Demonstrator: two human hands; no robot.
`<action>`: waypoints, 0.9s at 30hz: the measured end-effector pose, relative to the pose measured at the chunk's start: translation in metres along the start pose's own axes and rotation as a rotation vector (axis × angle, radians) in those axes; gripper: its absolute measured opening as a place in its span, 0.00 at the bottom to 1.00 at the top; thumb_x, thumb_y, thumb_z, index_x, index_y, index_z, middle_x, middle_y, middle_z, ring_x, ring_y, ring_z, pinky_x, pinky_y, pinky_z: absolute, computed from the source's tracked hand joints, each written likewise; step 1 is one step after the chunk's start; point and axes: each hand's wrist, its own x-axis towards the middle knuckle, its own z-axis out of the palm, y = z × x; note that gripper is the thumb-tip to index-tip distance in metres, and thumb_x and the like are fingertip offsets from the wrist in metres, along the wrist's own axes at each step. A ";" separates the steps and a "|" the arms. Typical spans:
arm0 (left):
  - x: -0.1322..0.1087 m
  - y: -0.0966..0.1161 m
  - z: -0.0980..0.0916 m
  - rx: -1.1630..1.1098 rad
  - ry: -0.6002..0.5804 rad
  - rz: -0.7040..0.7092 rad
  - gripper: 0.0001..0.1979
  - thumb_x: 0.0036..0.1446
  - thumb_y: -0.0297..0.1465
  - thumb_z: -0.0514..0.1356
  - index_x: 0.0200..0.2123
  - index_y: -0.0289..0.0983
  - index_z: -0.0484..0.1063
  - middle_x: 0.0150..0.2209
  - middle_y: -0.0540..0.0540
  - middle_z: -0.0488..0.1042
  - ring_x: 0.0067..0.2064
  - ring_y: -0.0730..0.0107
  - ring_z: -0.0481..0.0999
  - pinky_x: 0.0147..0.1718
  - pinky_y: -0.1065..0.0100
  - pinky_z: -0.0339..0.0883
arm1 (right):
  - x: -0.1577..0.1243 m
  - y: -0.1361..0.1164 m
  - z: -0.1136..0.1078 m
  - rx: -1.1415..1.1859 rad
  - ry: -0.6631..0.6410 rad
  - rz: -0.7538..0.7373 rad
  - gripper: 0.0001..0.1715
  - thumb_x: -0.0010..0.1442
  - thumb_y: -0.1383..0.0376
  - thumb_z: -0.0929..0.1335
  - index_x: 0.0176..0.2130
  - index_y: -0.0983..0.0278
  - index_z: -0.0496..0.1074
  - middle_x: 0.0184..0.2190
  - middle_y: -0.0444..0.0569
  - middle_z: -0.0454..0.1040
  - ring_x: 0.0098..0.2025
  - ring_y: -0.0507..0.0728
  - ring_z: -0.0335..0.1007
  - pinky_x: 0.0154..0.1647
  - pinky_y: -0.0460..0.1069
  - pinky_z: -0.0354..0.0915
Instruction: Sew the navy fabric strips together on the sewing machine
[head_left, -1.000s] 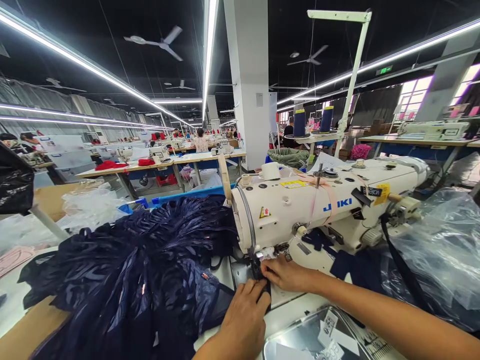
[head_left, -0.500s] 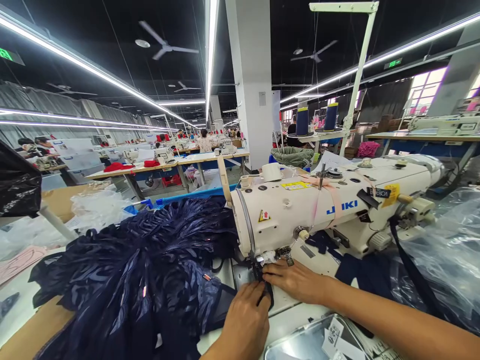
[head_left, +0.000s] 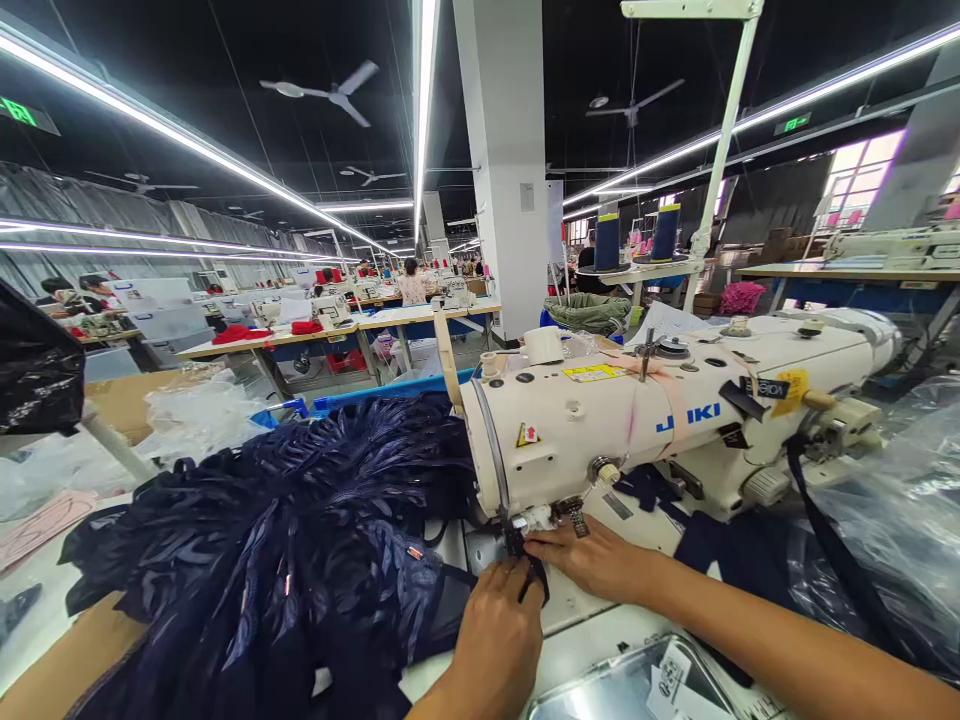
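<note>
A white sewing machine (head_left: pixel 570 430) with blue lettering stands in front of me, its presser foot (head_left: pixel 514 535) low over the metal needle plate. My left hand (head_left: pixel 499 625) is closed, fingers bent and together, on a dark navy garment piece (head_left: pixel 451 600) just in front of the foot. Close to the foot on its right, my right hand (head_left: pixel 589 560) pinches the edge of the same dark fabric with its fingertips. The fabric under both sets of fingers is mostly hidden. To the left, a large heap of navy garments (head_left: pixel 300 510) reaches up to the machine head.
A metal tray (head_left: pixel 592 690) with paper labels (head_left: pixel 670 675) lies at the front right. Clear plastic (head_left: pixel 911 520) and navy cloth (head_left: pixel 739 550) cover the right side. Cardboard (head_left: pixel 71 655) edges the heap at left. Thread cones (head_left: pixel 607 243) stand behind the machine.
The hands hold nearly the same places at the presser foot. The view has shifted very slightly, and the fabric shows no clear movement.
</note>
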 end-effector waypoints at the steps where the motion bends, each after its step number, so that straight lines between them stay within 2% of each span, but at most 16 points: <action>1: 0.000 0.000 0.001 0.004 0.007 0.000 0.15 0.45 0.19 0.50 0.36 0.34 0.70 0.39 0.41 0.74 0.39 0.60 0.73 0.41 0.59 0.68 | 0.000 0.000 0.000 -0.006 -0.005 0.003 0.23 0.55 0.78 0.56 0.50 0.71 0.64 0.48 0.58 0.67 0.47 0.58 0.65 0.45 0.53 0.62; 8: 0.006 -0.002 0.002 -0.010 -0.017 -0.022 0.15 0.44 0.19 0.51 0.36 0.33 0.71 0.39 0.41 0.74 0.41 0.61 0.73 0.43 0.60 0.66 | 0.003 -0.001 0.001 -0.047 0.020 0.036 0.24 0.54 0.77 0.57 0.50 0.70 0.65 0.46 0.56 0.69 0.48 0.58 0.64 0.48 0.53 0.59; 14: 0.011 -0.003 0.004 0.010 0.045 -0.041 0.12 0.46 0.20 0.52 0.33 0.34 0.72 0.37 0.43 0.76 0.37 0.62 0.74 0.41 0.57 0.64 | 0.005 -0.003 -0.002 -0.049 0.107 0.037 0.21 0.58 0.75 0.56 0.48 0.66 0.67 0.41 0.54 0.72 0.48 0.58 0.63 0.50 0.53 0.57; 18: 0.012 -0.003 0.006 0.010 0.076 -0.042 0.12 0.47 0.21 0.52 0.34 0.34 0.71 0.36 0.43 0.76 0.37 0.61 0.73 0.41 0.57 0.62 | 0.006 -0.004 -0.006 -0.073 0.068 0.076 0.19 0.58 0.75 0.57 0.47 0.67 0.67 0.38 0.55 0.73 0.42 0.59 0.66 0.47 0.54 0.59; 22: 0.007 -0.002 0.006 -0.009 0.087 -0.044 0.12 0.49 0.22 0.51 0.37 0.33 0.71 0.38 0.42 0.76 0.38 0.61 0.73 0.42 0.56 0.59 | 0.006 -0.004 -0.004 -0.078 0.045 0.091 0.20 0.57 0.75 0.57 0.48 0.67 0.66 0.41 0.55 0.72 0.42 0.58 0.66 0.45 0.53 0.60; 25: 0.002 -0.006 0.002 -0.094 0.038 -0.033 0.17 0.50 0.20 0.49 0.42 0.36 0.68 0.41 0.44 0.75 0.41 0.61 0.72 0.45 0.54 0.55 | 0.005 -0.003 0.001 -0.084 0.046 0.097 0.21 0.56 0.75 0.58 0.49 0.67 0.65 0.40 0.54 0.72 0.41 0.59 0.66 0.43 0.53 0.60; 27: -0.001 -0.016 -0.004 -0.186 -0.024 -0.003 0.20 0.47 0.17 0.49 0.41 0.39 0.68 0.41 0.47 0.75 0.42 0.61 0.72 0.45 0.53 0.54 | 0.003 -0.004 0.004 -0.091 0.056 0.109 0.20 0.56 0.74 0.59 0.48 0.67 0.65 0.38 0.55 0.72 0.39 0.59 0.66 0.42 0.53 0.61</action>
